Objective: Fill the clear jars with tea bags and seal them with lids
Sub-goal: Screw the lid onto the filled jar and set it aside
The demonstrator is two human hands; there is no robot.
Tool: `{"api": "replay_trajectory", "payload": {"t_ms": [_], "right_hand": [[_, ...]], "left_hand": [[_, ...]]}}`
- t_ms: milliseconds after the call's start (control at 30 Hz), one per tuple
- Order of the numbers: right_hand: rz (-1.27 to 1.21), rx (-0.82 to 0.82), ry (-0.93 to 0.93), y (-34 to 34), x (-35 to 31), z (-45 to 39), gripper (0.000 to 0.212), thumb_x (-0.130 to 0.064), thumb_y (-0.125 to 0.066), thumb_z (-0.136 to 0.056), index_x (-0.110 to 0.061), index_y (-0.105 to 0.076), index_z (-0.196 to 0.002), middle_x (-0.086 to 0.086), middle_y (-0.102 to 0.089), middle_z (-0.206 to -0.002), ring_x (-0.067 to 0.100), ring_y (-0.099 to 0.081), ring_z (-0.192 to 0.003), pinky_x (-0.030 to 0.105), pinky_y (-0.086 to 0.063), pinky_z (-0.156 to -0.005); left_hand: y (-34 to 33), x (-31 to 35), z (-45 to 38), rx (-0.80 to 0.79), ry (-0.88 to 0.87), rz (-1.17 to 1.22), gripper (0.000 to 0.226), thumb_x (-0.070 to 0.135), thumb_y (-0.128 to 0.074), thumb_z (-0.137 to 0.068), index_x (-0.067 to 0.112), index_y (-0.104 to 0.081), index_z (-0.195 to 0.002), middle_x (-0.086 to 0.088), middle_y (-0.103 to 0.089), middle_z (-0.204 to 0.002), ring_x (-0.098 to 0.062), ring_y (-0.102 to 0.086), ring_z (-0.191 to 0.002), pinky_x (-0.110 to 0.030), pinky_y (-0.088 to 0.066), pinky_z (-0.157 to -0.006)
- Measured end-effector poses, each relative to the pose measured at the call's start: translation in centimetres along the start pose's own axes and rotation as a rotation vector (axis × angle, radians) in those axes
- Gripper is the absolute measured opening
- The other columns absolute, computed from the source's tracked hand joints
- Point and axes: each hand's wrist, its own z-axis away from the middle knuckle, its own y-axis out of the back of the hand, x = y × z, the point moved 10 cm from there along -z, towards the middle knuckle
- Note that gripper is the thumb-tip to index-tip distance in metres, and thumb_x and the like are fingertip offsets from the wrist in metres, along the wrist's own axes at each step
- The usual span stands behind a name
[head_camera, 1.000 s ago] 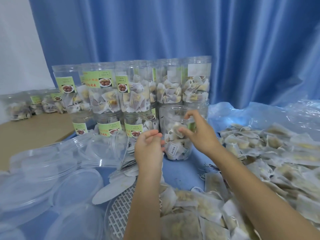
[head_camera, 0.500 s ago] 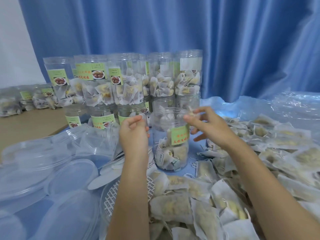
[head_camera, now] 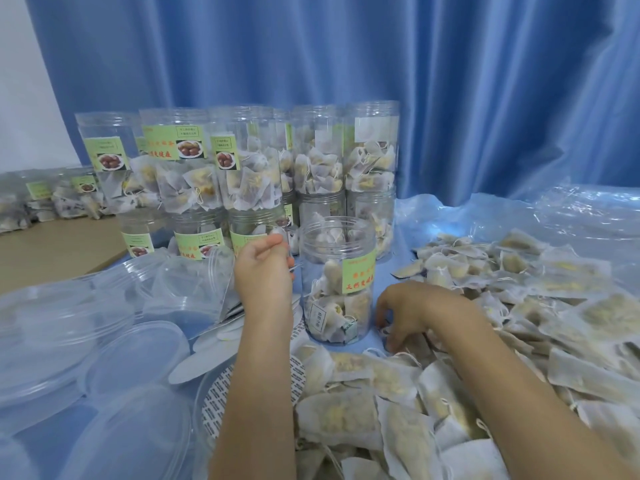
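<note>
Looks like a small home-run packing setup, not a factory. Blue curtain (head_camera: 450, 81) as backdrop, plain white wall (head_camera: 20, 81) at left. Table w/ blue plastic sheet (head_camera: 433, 216) spread over it. Labelled jars (head_camera: 194, 168) stacked two high, approx. a dozen, all same green label. Loose tea bags (head_camera: 519, 289) heaped at right, clear lids (head_camera: 131, 355) piled at left. All hand work, no machines.

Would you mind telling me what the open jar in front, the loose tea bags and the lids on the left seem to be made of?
Open jar: apparently clear, glossy plastic; its contents show through and the neck is threaded. Tea bags: thin, matte white filter paper or non-woven fabric, filling faintly visible, string attached. Lids: clear to slightly frosted plastic, probably, with soft highlights.
</note>
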Motion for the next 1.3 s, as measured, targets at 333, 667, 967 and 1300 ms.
{"api": "replay_trajectory", "payload": {"t_ms": [333, 667, 967, 1300], "right_hand": [[-1.034, 0.727, 0.655, 12.3, -2.7, 7.9, 0.025, -0.017, -0.085, -0.063, -0.037, -0.071, -0.071, -0.018, -0.07, -0.075, -0.005, -0.059, -0.067, 0.008, -0.047, -0.066], [-0.62, 0.832, 0.281, 13.6, -5.0, 3.3, 0.013, -0.023, -0.075, -0.078, -0.034, -0.068, -0.079, -0.013, -0.066, -0.075, 0.001, -0.059, -0.074, 0.011, -0.046, -0.072], [-1.146, 1.188, 0.268, 13.4, 0.9, 7.3, 0.007, -0.022, -0.065, -0.087, -0.023, -0.069, -0.093, -0.012, -0.067, -0.082, 0.0, -0.06, -0.072, 0.03, -0.057, -0.071], [-0.488, 0.713, 0.358, 11.5, -5.0, 4.2, 0.045, -0.054, -0.034, -0.092, -0.032, -0.067, -0.114, -0.004, -0.064, -0.121, 0.012, -0.054, -0.116, 0.025, -0.038, -0.098]], "left_hand": [[1.1, 0.5, 0.0, 0.065, -0.004, 0.038, 0.018, 0.0, -0.053, -0.087, 0.016, -0.061, -0.089, 0.003, -0.059, -0.075, -0.009, -0.054, -0.061, -0.021, -0.047, -0.056], [4.7, 0.6, -1.0, 0.242, 0.015, 0.149, 0.016, -0.001, -0.052, -0.085, 0.012, -0.061, -0.091, 0.002, -0.056, -0.067, -0.009, -0.05, -0.058, -0.02, -0.04, -0.052], [3.8, -0.7, -0.9, 0.197, 0.125, 0.142, 0.023, 0.0, -0.054, -0.084, 0.021, -0.059, -0.076, 0.002, -0.055, -0.065, -0.01, -0.048, -0.055, -0.022, -0.039, -0.053], [4.8, -0.2, -0.8, 0.265, 0.086, 0.164, 0.021, -0.002, -0.051, -0.083, 0.006, -0.065, -0.097, 0.001, -0.052, -0.065, -0.011, -0.045, -0.055, -0.024, -0.035, -0.054]]}}
